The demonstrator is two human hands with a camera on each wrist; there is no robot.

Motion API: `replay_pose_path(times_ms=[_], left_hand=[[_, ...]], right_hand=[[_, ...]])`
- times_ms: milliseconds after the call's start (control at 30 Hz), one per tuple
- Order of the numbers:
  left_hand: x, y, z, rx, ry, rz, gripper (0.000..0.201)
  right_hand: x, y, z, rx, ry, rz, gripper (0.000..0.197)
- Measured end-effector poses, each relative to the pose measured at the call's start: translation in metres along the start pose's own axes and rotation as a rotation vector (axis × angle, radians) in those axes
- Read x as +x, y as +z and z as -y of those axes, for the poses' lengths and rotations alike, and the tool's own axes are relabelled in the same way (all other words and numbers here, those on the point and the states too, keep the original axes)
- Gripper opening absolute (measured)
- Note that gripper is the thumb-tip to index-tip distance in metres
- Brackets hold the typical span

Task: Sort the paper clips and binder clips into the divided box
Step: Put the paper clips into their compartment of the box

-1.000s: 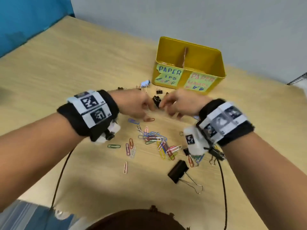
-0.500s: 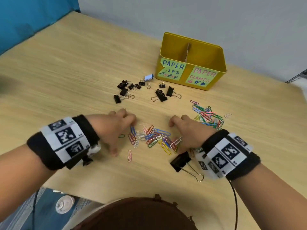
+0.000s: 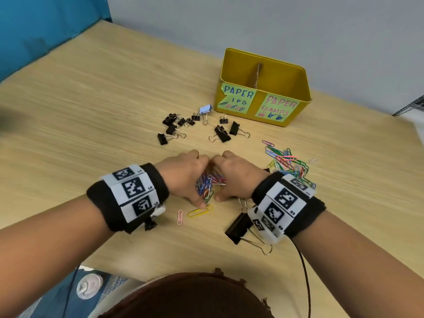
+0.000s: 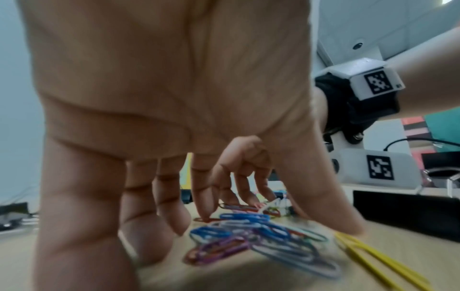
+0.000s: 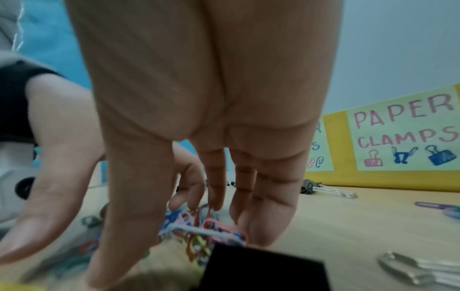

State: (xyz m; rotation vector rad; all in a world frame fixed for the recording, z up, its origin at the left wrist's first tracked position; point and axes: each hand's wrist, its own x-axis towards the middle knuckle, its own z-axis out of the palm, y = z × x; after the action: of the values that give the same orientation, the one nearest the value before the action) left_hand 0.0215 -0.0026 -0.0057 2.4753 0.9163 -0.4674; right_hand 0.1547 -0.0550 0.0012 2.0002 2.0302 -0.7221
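Far left: blue panel [image 3: 46, 26] behind the table's back-left corner, grey wall [image 3: 298, 26] along the back edge. Pale wood-grain table [image 3: 91, 111], matte, fine streaks running across.

Left hand [image 3: 183, 173], black wristband with white square-coded tags, palm down, fingers straight and spread, tips on the table raking against a heap of coloured paper clips [image 3: 210, 183]; seen from the left wrist, glossy plastic-coated wire loops in blue, purple, white and red [image 4: 251, 234]. Nearer the front edge, just left of the heap: a small pink paper clip [image 3: 179, 216] and a large yellow paper clip [image 3: 200, 211], the left thumb tip touching the yellow one.

Beyond the hands, toward the back edge: a scatter of small black binder clips [image 3: 174, 129] with bent steel-wire handles, one pale blue binder clip [image 3: 205, 109] among them.

Right hand [image 3: 238, 177], likewise banded, fingers straight and spread, tips down against the same heap, facing the left. Beside its wrist, a large black binder clip [image 3: 237, 229], handles flat on the table.

Right: second tangle of coloured paper clips [image 3: 286, 161] lying loose. Near the back edge, the yellow divided box [image 3: 296, 76], glossy, rounded rim, upright cardboard-like partition. Two pale green hand-lettered labels: left "PAPER …IPS", partly torn; right "PAPER CLAMPS" [image 5: 403, 130] with small clip drawings.
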Motion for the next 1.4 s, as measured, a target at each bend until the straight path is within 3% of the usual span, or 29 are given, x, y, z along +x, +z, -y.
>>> replay_pose_path(times_ms=[167,333,400,500,600,700,800,900,1067,1167,1300,1400], left_hand=[[0.004,0.001,-0.007,-0.023,-0.046,-0.023,0.084],[0.005,0.003,-0.012,0.105,-0.049,0.021,0.088],[0.007,0.002,-0.014,0.082,-0.045,0.001,0.073],[0.009,0.0,-0.013,0.016,-0.021,-0.085,0.032],[0.01,0.001,-0.013,-0.002,0.0,-0.126,0.024],[0.011,0.0,-0.013,0.008,-0.001,-0.146,0.02],[0.018,-0.003,-0.007,-0.024,0.01,-0.151,0.017],[0.024,-0.012,0.0,-0.101,-0.023,-0.112,0.021],[0.036,-0.035,0.017,-0.408,-0.08,-0.031,0.02],[0.049,-0.062,0.021,-0.559,-0.053,-0.078,0.018],[0.072,-0.121,0.014,-0.679,0.01,-0.274,0.016],[0.099,-0.165,0.006,-0.691,0.032,-0.418,0.018]], right_hand=[[0.001,-0.008,-0.012,0.015,0.086,0.084,0.073],[-0.001,-0.009,-0.009,0.008,0.098,0.089,0.078],[0.003,-0.002,0.0,-0.008,0.065,0.045,0.075],[0.008,0.0,0.006,-0.049,0.016,0.032,0.056],[0.011,0.0,0.004,-0.063,0.002,0.021,0.037],[0.012,0.001,0.0,-0.018,-0.003,0.01,0.031],[0.011,-0.006,-0.009,0.079,0.003,0.037,0.026],[0.011,-0.009,-0.024,0.36,0.048,0.094,0.009],[0.014,-0.023,-0.05,0.739,0.046,0.131,0.023],[0.017,-0.058,-0.063,0.876,0.044,-0.003,0.021],[0.034,-0.122,-0.079,1.021,0.024,-0.32,0.021],[0.06,-0.162,-0.089,0.999,0.06,-0.561,0.026]])
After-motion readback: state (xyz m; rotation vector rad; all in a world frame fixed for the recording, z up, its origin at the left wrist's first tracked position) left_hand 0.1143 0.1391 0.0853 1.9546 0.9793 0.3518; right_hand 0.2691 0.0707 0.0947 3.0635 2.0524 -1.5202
